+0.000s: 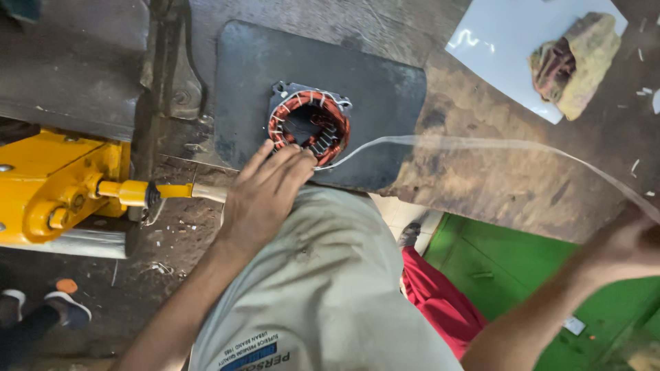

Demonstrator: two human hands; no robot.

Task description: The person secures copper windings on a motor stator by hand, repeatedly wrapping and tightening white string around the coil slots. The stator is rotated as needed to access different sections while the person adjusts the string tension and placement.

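From the head view, the left hand (pixel 265 189) lies flat with fingers spread, pressing on the near edge of the stator (pixel 309 126) — a metal ring wound with copper coils. The stator sits on a dark mat (pixel 371 89) on the worn wooden surface (pixel 495 172), near the middle of the scene. A thin pale thread (pixel 481 144) runs from the stator's near side, arcing right to the right hand (pixel 629 244), which is closed around the thread's end, pulling it taut. Far right, a grimy rag (pixel 574 62) rests on a white sheet (pixel 495 48). To the left — a yellow machine (pixel 48 185) with a rod pointing toward the left hand.
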